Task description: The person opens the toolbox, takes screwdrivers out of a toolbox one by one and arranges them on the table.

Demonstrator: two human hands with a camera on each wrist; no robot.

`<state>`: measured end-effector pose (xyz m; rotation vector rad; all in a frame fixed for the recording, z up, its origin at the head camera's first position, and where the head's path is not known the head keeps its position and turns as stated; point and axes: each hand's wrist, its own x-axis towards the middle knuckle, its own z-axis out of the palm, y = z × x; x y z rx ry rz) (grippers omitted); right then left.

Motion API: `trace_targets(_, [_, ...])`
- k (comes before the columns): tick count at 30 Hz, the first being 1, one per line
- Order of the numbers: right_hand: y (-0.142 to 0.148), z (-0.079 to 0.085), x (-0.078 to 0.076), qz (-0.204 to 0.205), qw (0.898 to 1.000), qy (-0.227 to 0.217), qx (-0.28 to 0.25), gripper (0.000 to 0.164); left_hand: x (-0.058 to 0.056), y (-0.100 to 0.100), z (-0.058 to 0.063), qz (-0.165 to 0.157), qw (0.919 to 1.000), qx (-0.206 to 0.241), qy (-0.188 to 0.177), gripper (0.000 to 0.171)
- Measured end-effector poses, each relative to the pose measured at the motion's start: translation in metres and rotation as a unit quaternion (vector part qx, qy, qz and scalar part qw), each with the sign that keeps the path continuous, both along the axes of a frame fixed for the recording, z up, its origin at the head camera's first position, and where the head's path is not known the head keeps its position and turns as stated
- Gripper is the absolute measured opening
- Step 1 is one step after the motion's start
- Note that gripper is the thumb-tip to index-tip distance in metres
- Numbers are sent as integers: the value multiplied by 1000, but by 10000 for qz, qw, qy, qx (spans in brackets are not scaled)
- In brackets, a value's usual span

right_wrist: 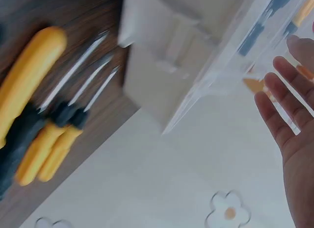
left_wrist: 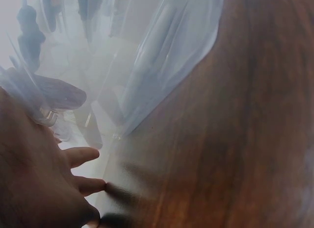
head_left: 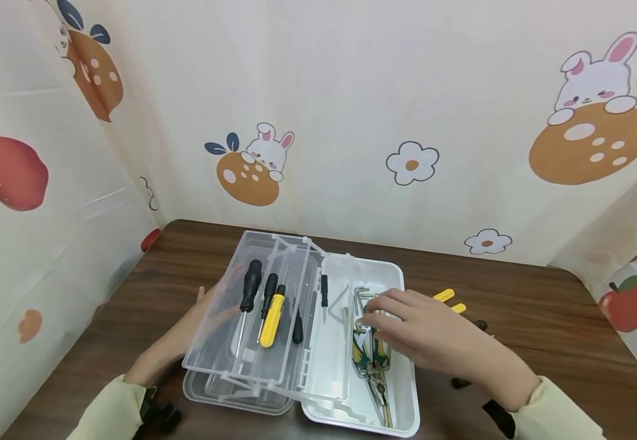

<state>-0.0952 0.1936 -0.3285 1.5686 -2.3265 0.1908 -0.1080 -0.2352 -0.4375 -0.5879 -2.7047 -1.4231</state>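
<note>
A toolbox stands open, its white base [head_left: 334,373] on the right and a clear plastic tray [head_left: 203,348] raised on the left. Two black-handled screwdrivers [head_left: 251,284] and a yellow one [head_left: 272,318] lie in the tray. My left hand [head_left: 186,330] is at the tray's left side, partly behind the clear plastic, with several fingers [left_wrist: 83,157] extended. Over the base's right compartment hovers my right hand [head_left: 423,327], its fingers [right_wrist: 279,115] loosely extended and holding nothing. Below it are green-and-yellow pliers [head_left: 376,373] and hex keys [head_left: 359,299].
Right of the toolbox, yellow-handled screwdrivers [right_wrist: 49,139] lie on the brown wooden table [head_left: 544,330], beside a larger yellow handle [right_wrist: 34,71]. A small black screwdriver [head_left: 324,293] is in the base's left part. A patterned curtain [head_left: 340,122] hangs behind the table.
</note>
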Motion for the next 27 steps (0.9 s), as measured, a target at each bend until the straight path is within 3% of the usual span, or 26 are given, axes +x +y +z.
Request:
trace_targets(7, [-27, 2, -2, 52, 9996, -13, 279, 39, 2, 8, 12, 9, 9995, -292, -156, 70])
trace_targets(15, [-56, 0, -8, 181, 9968, -8, 782, 49, 4, 6, 9, 52, 9995, -277, -143, 70])
trace_targets(17, [-63, -2, -9, 246, 9954, 30, 926, 52, -3, -1, -4, 18, 9993, -324, -175, 72])
trace_targets(22, [-77, -5, -10, 67, 9893, -217, 1440, 60, -5, -7, -13, -10, 9998, -200, -84, 72])
trace_targets(24, [-81, -5, -11, -8, 9870, -323, 1573, 61, -1, -4, -6, -19, 9999, -128, 3, 71])
trace_targets(27, [-85, -5, -12, -1, 9867, -353, 1585, 59, -4, -7, -16, -58, 9998, -66, 165, 72])
